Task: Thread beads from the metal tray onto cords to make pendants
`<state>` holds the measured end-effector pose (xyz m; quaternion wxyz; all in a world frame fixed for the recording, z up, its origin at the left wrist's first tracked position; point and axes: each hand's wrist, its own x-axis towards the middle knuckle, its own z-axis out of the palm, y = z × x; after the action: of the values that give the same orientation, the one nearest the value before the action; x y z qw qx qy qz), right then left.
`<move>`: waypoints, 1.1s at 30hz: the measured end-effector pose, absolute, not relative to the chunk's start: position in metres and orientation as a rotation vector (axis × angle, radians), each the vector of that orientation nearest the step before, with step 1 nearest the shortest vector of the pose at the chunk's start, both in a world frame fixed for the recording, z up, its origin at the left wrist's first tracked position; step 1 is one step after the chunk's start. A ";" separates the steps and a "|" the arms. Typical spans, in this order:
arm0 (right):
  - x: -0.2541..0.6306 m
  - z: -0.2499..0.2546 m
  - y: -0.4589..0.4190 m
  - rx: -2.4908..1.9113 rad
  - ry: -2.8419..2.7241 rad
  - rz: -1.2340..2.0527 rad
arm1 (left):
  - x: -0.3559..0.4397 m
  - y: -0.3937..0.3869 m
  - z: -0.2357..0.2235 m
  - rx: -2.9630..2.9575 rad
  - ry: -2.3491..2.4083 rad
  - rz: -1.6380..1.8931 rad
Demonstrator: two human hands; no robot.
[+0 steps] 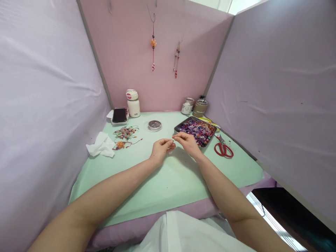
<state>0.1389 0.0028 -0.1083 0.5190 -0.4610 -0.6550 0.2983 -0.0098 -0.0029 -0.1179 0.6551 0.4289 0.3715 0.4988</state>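
**Fine Cord Work at the Table Centre: Handling Notes**

Both hands met over the middle of the green table (162, 182). The left hand (160, 149) had its fingers pinched together on something too small to identify; a pale, thin strand appeared to run between the two hands, but the view did not settle this. The right hand (187, 141) mirrored the pinch, its fingertips touching or nearly touching those of the left, just beside the near corner of the bead tray (183, 125).

Position of nearby items:
- The bead tray, holding mixed beads and loose cord, lay just right of the hands.
- The red scissors (223, 148) lay on the table beyond the tray, to the right.
- A round tin (154, 125) sat behind the hands.
- Finished beaded pieces (125, 136) and a white tissue (101, 145) lay well apart to the left.

Recommended practice, as a judgement from this view: the work should have been kept low over the table so a dropped bead stayed close. The forearms were best kept steady and the pinch light, with only the fingertips moving. The hands were best held clear of the tray rim, since a knock could have scattered beads.
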 end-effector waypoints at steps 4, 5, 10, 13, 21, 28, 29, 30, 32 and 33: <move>0.150 -0.100 0.005 -1.133 -1.541 0.654 | -0.010 -0.004 -0.117 0.949 0.844 1.144; 0.156 -0.097 0.007 -1.151 -1.499 0.623 | -0.010 -0.004 -0.117 0.947 0.845 1.142; 0.192 -0.077 0.026 -1.274 -1.382 0.386 | -0.011 -0.006 -0.118 0.963 0.844 1.090; 0.206 -0.074 0.043 -1.449 -1.559 0.301 | -0.011 -0.007 -0.116 0.977 0.843 1.060; 0.202 -0.090 0.079 -1.970 -2.138 0.054 | -0.010 -0.008 -0.118 0.980 0.847 1.035; 0.203 -0.098 0.090 -2.076 -2.175 0.015 | -0.009 -0.008 -0.117 0.969 0.856 1.042; 0.203 -0.099 0.090 -2.075 -2.183 0.018 | -0.009 -0.008 -0.117 0.968 0.855 1.043; 0.203 -0.099 0.090 -2.074 -2.188 0.020 | -0.009 -0.008 -0.117 0.967 0.853 1.043; 0.203 -0.100 0.090 -2.075 -2.192 0.027 | -0.009 -0.008 -0.117 0.967 0.852 1.043; 0.203 -0.100 0.090 -2.076 -2.191 0.030 | -0.009 -0.008 -0.117 0.967 0.852 1.044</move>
<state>0.2033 0.0898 -0.0995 0.0612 -0.6865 -0.7245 0.0100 -0.0086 -0.0077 -0.1169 0.6754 0.4301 0.3789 0.4640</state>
